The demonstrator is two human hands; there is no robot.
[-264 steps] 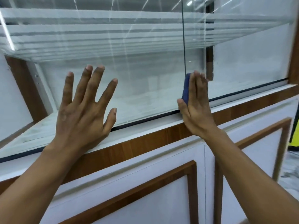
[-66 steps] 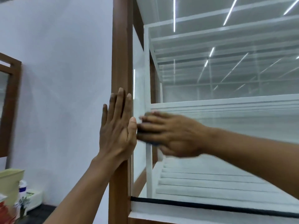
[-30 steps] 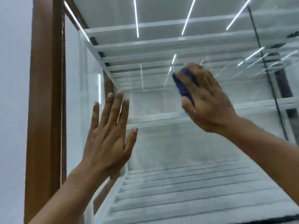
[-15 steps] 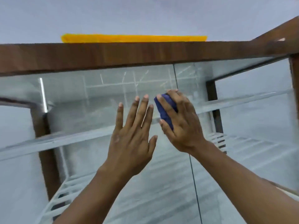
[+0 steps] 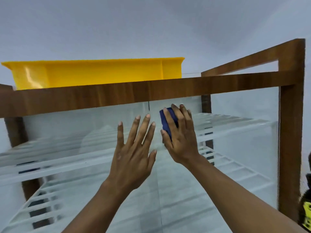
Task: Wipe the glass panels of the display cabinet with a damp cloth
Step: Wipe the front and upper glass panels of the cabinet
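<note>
The display cabinet has a dark wooden frame (image 5: pixel 134 93) and front glass panels (image 5: pixel 75 132) with white slatted shelves behind them. My right hand (image 5: pixel 182 140) presses a folded dark blue cloth (image 5: pixel 166 122) flat against the glass, just under the top rail and right of the seam between two panels. My left hand (image 5: pixel 134 153) lies flat on the glass beside it, fingers spread, holding nothing. Most of the cloth is hidden under my fingers.
A yellow plastic tray (image 5: pixel 94 73) sits on top of the cabinet, above the left panel. The right wooden post (image 5: pixel 291 132) marks the cabinet's corner. A dark and yellow object (image 5: pixel 306 211) shows at the lower right edge. White shelves (image 5: pixel 227 125) lie behind the glass.
My view has tilted further upward, showing more of the yellow tray. Both hands stay close together near the top of the glass, the right one still pressing the cloth.
</note>
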